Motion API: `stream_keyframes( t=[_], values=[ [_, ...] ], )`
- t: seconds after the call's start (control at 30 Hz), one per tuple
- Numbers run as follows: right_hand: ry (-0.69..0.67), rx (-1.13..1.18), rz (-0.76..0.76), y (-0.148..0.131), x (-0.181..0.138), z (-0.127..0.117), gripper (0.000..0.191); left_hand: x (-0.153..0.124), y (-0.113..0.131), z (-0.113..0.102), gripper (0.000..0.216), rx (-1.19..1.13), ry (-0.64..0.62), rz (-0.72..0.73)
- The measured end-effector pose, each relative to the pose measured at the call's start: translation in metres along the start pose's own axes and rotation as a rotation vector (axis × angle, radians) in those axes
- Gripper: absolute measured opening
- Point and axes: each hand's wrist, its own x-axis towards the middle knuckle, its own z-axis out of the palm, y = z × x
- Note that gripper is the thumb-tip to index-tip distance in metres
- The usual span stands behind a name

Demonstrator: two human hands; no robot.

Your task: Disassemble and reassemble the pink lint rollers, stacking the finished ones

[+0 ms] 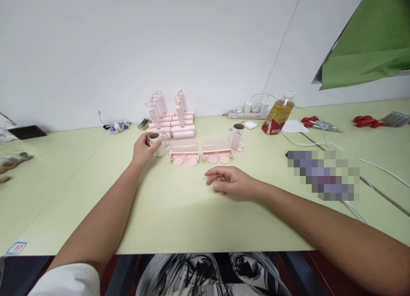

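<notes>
My left hand [143,150] is wrapped round a small white roll with a brown core [156,143] that stands on the pale green table [179,210]. Just right of it lie two pink lint-roller cases [185,151] [217,150] side by side with round pink caps in front. A second white roll [238,131] stands at their right end. Behind them is a stack of pink roller parts [174,123] with several handles standing up. My right hand [229,183] rests on the table in front of the cases, fingers loosely curled, holding nothing.
An amber bottle [278,114], a white power strip with chargers [248,112] and red-handled scissors [315,123] sit at the back right. White cables [378,170] cross the right side. A coiled cable [117,126] and a dark tablet [27,132] lie at the back left.
</notes>
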Motion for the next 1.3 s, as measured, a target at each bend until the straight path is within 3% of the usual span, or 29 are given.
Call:
stream_keyframes(
  t=[0.1, 0.17, 0.27, 0.37, 0.43, 0.57, 0.63, 0.83, 1.03, 1.3],
  values=[
    [0.001, -0.023, 0.008, 0.001, 0.0, -0.001, 0.047, -0.004, 0.001, 0.002, 0.036, 0.075, -0.064, -0.018],
    [0.005, -0.057, 0.006, 0.002, 0.0, -0.002, 0.048, -0.004, -0.001, 0.001, 0.042, 0.073, -0.081, -0.018],
    [0.008, -0.169, -0.023, 0.003, 0.0, -0.004, 0.047, -0.006, 0.001, -0.001, 0.05, 0.037, 0.031, 0.052],
    [0.001, -0.274, -0.046, 0.002, 0.0, -0.006, 0.046, -0.014, 0.012, -0.004, 0.031, 0.104, 0.149, 0.183],
    [-0.01, -0.298, -0.047, 0.001, 0.0, -0.007, 0.046, -0.024, 0.023, -0.003, 0.02, 0.18, 0.034, 0.293],
    [-0.023, -0.322, -0.048, -0.001, 0.0, -0.007, 0.046, -0.045, 0.046, 0.007, 0.021, 0.301, -0.473, 0.457],
    [-0.027, -0.33, -0.045, -0.002, 0.0, -0.007, 0.046, -0.052, 0.053, 0.011, 0.023, 0.312, -0.577, 0.492],
    [-0.034, -0.378, -0.033, -0.002, -0.001, -0.008, 0.043, -0.069, 0.065, 0.021, 0.025, 0.254, -0.756, 0.511],
    [-0.041, -0.501, 0.004, -0.007, -0.002, -0.008, 0.038, -0.08, 0.067, 0.03, 0.022, 0.168, -0.996, 0.391],
    [-0.044, -0.512, 0.007, -0.01, -0.004, -0.009, 0.038, -0.075, 0.067, 0.028, 0.024, 0.318, -0.894, 0.512]
  ],
)
